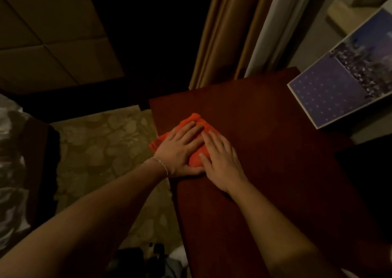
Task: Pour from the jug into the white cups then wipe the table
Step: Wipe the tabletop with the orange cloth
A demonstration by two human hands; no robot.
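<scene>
1. Hands press flat, fingers spread, gripping nothing: left hand (180, 148) and right hand (220, 161) lie side by side on the crumpled orange cloth (196, 121).
2. Cloth sits at the dark red wooden table (265, 129)'s left edge.

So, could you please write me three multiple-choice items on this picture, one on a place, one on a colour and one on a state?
1. Where on the table does the cloth lie?
A. near its left edge
B. against the far right corner
C. on the floor beside it

2. What colour is the cloth?
A. white
B. blue
C. orange-red

3. How are the hands placed?
A. both flat on the cloth
B. one lifted clear
C. both clenched in fists

Answers:
1 A, the cloth reaches the table's left edge.
2 C, it shows orange-red against the dark red top.
3 A, the left hand and right hand press on it with open fingers.
</scene>
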